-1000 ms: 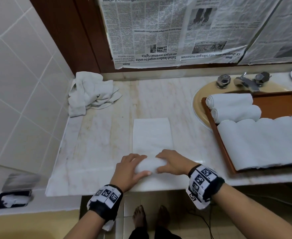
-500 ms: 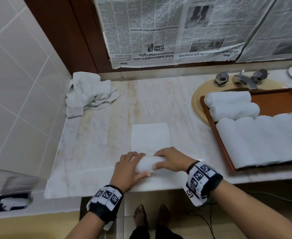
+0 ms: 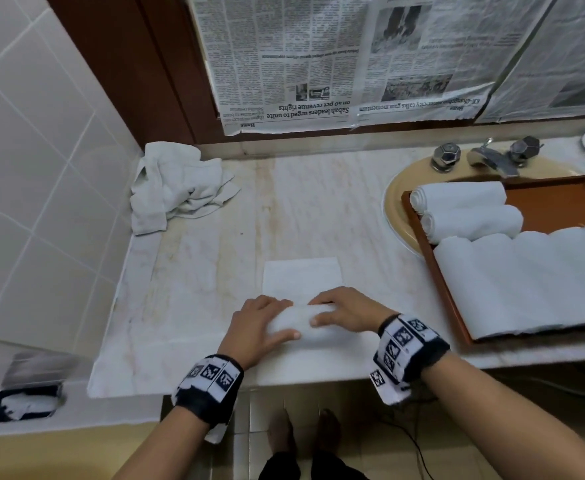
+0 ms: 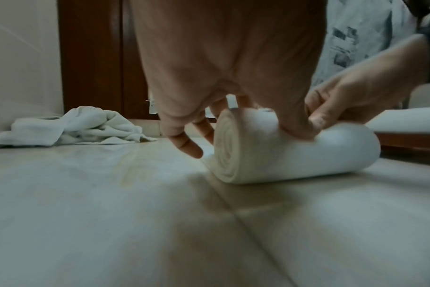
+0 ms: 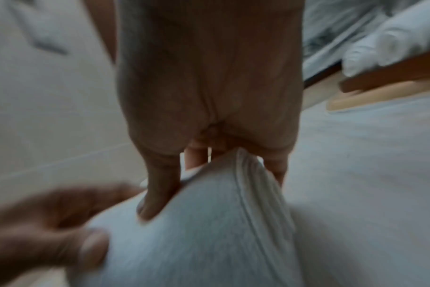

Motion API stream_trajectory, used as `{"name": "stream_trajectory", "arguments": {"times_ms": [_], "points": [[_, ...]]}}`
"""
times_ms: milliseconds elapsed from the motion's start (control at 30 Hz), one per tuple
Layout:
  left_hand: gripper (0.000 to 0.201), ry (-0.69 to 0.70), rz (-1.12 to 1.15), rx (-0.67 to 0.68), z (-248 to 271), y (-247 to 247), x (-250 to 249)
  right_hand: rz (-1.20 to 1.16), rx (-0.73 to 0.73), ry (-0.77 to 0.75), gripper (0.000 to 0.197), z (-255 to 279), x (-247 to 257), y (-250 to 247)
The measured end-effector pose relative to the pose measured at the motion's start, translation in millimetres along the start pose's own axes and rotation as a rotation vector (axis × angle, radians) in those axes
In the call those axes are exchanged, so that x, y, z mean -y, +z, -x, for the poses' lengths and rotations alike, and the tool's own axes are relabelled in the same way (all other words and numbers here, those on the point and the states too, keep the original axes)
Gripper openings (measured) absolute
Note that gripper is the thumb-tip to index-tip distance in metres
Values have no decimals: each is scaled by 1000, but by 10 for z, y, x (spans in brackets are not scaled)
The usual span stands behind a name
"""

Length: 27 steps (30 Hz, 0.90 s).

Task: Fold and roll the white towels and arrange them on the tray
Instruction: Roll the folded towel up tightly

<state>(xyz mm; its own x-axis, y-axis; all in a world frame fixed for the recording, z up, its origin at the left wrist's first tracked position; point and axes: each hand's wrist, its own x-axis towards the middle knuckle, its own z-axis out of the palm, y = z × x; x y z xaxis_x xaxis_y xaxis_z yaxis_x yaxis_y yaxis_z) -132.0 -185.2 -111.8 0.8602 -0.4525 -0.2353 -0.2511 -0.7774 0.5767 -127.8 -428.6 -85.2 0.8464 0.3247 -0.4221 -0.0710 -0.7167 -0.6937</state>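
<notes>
Your left hand [image 3: 256, 323] and your right hand [image 3: 344, 308] sit side by side on the half-rolled white terry towel [image 3: 299, 320] near the front edge of the pale marble counter [image 3: 197, 271], each with its fingers curled over the top of the roll and its thumb pressed against the near side, so both hands grip the same towel. From the left wrist the roll shows its spiral end facing the camera and lies flat on the counter. The unrolled flat strip of that towel [image 3: 301, 277] stretches away from your hands toward the wall. To your right the brown rectangular tray [image 3: 557, 199] rests over the beige sink basin [image 3: 396, 199] and carries two rolled white towels [image 3: 464, 211] at its far left, with a row of more white rolls [image 3: 526, 278] nearer you. A crumpled heap of white towels [image 3: 177, 185] lies at the counter's back left corner beside the tiled wall.
</notes>
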Motion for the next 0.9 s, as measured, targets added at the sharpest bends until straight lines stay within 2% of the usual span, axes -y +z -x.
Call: {"name": "stream_trajectory", "arguments": {"times_ms": [67, 133, 167, 233, 300, 367, 500, 567, 667, 733, 800, 833, 900], "points": [[84, -21, 31, 22, -26, 37, 51, 79, -26, -2, 45, 5, 1, 51], [69, -28, 77, 48, -112, -27, 14, 356, -218, -42, 46, 87, -8, 234], [60, -28, 106, 77, -160, -79, -25, 497, -298, -76, 49, 171, 3, 345], [50, -93, 171, 135, -240, -151, -94, 638, -320, -139, 62, 290, -10, 533], [55, -162, 198, 150, -287, -136, -88, 638, -328, -189, 72, 269, -80, 589], [62, -106, 163, 114, -247, -83, -48, 557, -307, -181, 67, 188, -77, 481], [68, 34, 180, 35, -73, -40, -2, 252, -115, -27, 62, 77, 31, 199], [63, 0, 221, 4, -42, -41, 11, 185, -43, 2, 62, 81, 32, 110], [47, -65, 274, 18, -102, -66, 19, 271, -45, -7, 70, 153, 9, 115], [42, -71, 274, -5, -157, -68, -19, 511, -144, -117, 70, 212, -20, 196], [39, -131, 297, -42, -195, -73, -78, 663, -203, -164, 67, 207, -33, 288], [40, -148, 290, -57, -204, -65, -92, 675, -229, -173, 64, 177, -31, 312], [51, -97, 238, -54, -174, -33, -92, 570, -177, -137, 59, 100, -1, 251]]}}
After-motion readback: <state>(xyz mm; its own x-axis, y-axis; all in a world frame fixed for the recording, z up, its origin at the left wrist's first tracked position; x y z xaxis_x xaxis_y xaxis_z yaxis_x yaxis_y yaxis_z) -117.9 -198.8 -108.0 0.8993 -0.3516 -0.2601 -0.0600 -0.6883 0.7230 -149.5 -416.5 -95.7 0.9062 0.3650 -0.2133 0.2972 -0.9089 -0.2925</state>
